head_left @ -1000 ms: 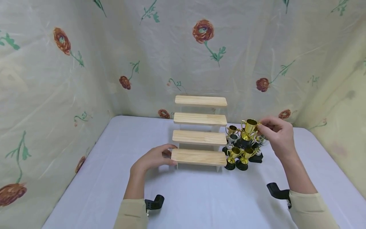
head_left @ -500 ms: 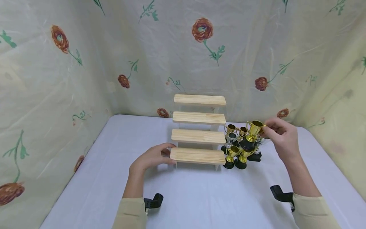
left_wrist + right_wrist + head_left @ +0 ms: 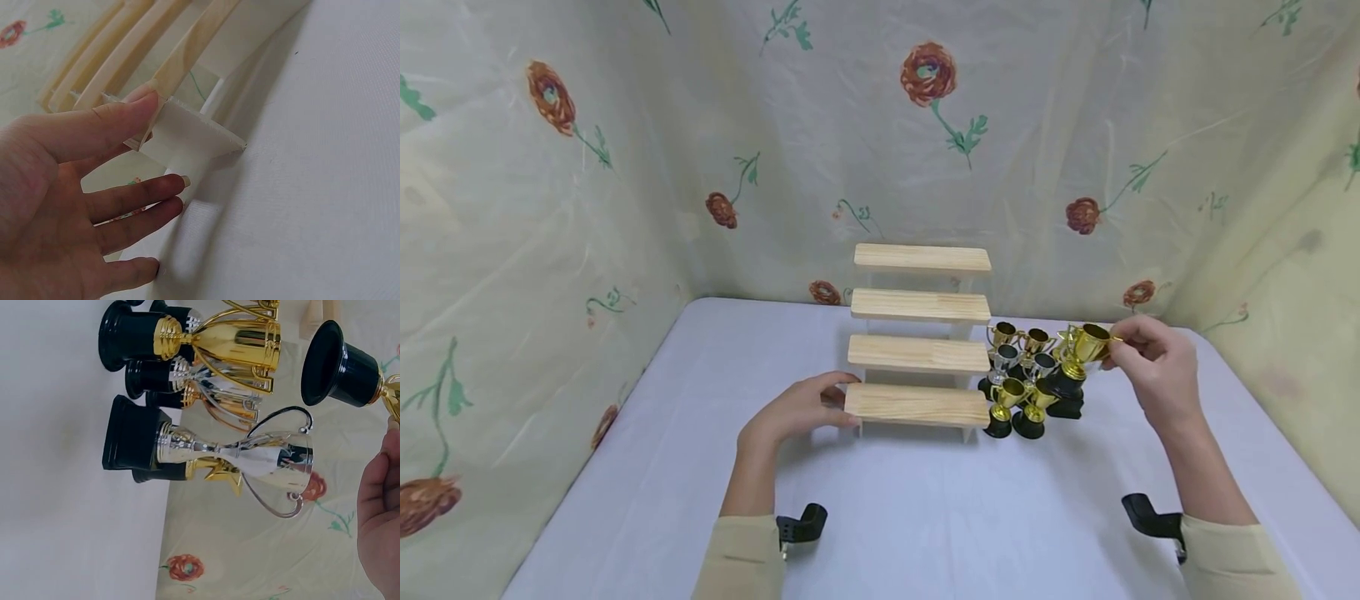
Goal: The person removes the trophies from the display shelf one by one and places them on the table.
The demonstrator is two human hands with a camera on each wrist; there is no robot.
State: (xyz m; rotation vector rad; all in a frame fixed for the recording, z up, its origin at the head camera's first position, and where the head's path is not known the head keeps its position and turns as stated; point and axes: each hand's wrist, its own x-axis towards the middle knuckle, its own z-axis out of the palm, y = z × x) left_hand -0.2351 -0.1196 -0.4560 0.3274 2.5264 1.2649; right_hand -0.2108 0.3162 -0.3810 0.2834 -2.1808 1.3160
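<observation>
A four-step display stand (image 3: 919,404) with pale wooden planks stands on the table. My left hand (image 3: 801,408) pinches the left end of its lowest plank, thumb (image 3: 128,119) against the wood and the other fingers spread below. By one handle, my right hand (image 3: 1157,367) holds a gold trophy cup (image 3: 1086,343) with a round black base, up in the air over the right side of a trophy group. In the right wrist view, a tall silver trophy (image 3: 269,456) stands near the held one, a gold star trophy (image 3: 225,475) partly hidden behind it.
Beside the stand's right end are several small trophies, among them a front gold cup (image 3: 1009,392), a silver cup (image 3: 1005,360) and a bronze-coloured cup (image 3: 1002,333). A flowered curtain (image 3: 820,125) hangs behind the white-covered table (image 3: 910,517).
My right hand has carried the gold trophy cup to the right, away from the stand, uncovering trophies behind it. The left hand keeps its hold on the plank.
</observation>
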